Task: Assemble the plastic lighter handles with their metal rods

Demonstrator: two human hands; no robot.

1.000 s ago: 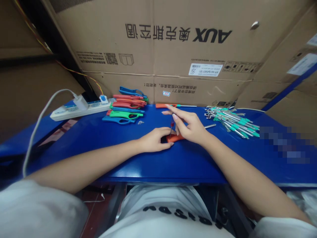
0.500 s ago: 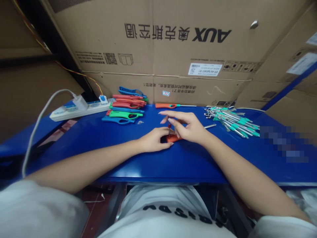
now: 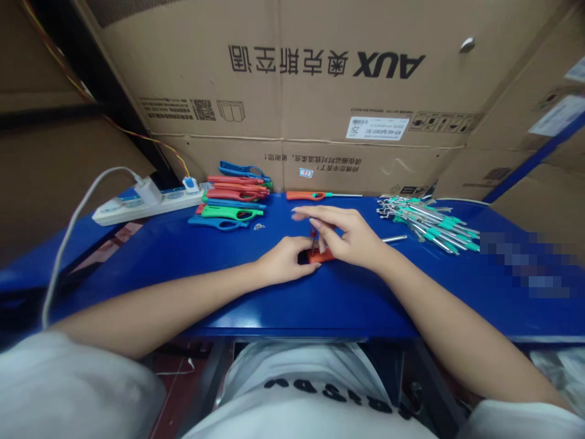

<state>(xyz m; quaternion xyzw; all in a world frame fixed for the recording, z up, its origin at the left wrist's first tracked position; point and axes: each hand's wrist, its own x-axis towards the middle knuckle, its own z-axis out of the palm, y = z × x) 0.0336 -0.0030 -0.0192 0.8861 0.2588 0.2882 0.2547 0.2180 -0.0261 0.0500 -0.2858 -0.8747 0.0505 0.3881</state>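
Observation:
An orange long-nosed lighter (image 3: 321, 255) lies on the blue table in front of me, partly covered by my hands. My left hand (image 3: 289, 261) grips its near end between thumb and fingers. Above it, my right hand (image 3: 345, 236) holds a small red-handled screwdriver (image 3: 313, 234) upright, with the shaft pointing down at the lighter. The lighter's metal tube (image 3: 395, 238) sticks out to the right beyond my right hand. Small silver screws (image 3: 259, 227) lie loose to the left of my hands.
Red, green and blue lighter handles (image 3: 233, 211) are piled at the left. Another orange lighter (image 3: 306, 196) lies at the back. Several metal tubes with green parts (image 3: 429, 225) are heaped at right. A white power strip (image 3: 132, 209) and a tall cardboard sheet (image 3: 292, 91) border the table.
The lighter's tube has shifted slightly right and its angle has changed a little. Both hands keep their holds, with small movements of the right fingers at the screwdriver.

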